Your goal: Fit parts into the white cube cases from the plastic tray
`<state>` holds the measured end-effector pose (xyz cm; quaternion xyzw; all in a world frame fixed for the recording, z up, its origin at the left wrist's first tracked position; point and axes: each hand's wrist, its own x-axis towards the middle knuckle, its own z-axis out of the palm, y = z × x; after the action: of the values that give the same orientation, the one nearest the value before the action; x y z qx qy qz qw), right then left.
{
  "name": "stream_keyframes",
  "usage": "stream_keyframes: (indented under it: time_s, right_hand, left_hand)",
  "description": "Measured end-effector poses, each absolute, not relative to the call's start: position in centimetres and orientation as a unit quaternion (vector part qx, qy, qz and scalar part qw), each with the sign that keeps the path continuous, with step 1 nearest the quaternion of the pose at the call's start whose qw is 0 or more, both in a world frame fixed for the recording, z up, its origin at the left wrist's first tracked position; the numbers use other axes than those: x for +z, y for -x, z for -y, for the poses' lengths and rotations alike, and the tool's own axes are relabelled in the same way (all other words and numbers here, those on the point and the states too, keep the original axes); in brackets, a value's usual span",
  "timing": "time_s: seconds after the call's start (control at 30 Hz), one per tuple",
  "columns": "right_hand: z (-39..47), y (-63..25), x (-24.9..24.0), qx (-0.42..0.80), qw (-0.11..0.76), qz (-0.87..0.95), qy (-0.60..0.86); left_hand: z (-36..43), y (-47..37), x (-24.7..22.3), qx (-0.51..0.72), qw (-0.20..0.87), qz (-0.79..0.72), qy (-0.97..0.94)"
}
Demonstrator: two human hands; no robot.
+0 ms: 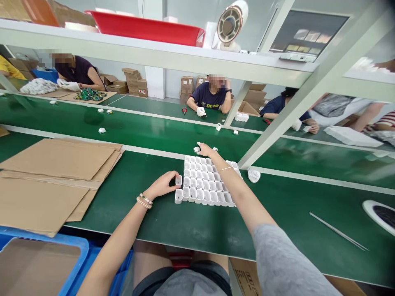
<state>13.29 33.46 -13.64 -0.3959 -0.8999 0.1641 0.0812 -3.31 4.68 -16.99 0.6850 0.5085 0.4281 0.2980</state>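
Rows of small white open-topped plastic housings (203,181) stand packed together on the green bench in front of me. At the block's left edge, my left hand (165,183) pinches one white housing (179,180) between thumb and fingers, upright. A single housing (178,196) stands just nearer to me, at the end of the front row. My right hand (206,150) reaches over the block to the green conveyor, its fingers closed around a small white part (196,150). My right forearm hides the block's right side.
Flat cardboard sheets (58,160) lie on the left, above a blue crate (83,246). Tweezers (338,231) and a round white-rimmed object (381,216) are at right. A slanting post (277,111) rises beside the block. Co-workers sit across the conveyor (138,131).
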Motion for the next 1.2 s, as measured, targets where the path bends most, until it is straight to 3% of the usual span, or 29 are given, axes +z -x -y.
stream_keyframes:
  time_s: [0.1, 0.33, 0.43, 0.6, 1.2]
  right_hand:
    - [-33.3, -12.8, -13.0, 0.184, 0.081, 0.882, 0.426]
    - [-27.2, -15.8, -10.2, 0.26, 0.176, 0.871, 0.378]
    - [-20.5, -18.2, -9.8, 0.34, 0.294, 0.853, 0.263]
    - [-10.9, -20.2, -9.7, 0.258, 0.423, 0.86, 0.124]
    - [-9.0, -19.4, -11.9, 0.205, 0.441, 0.867, 0.103]
  left_hand:
    - [-4.5, 3.3, -16.8, 0.467, 0.258, -0.529, -0.659]
    - [-4.0, 2.2, -15.9, 0.559, 0.153, -0.564, -0.589]
    - [-3.7, 1.6, -15.7, 0.559, 0.059, -0.575, -0.594]
    - [-3.0, 0.7, -16.1, 0.536, -0.015, -0.513, -0.67]
    - [-3.0, -0.5, -16.5, 0.5, -0.116, -0.509, -0.691]
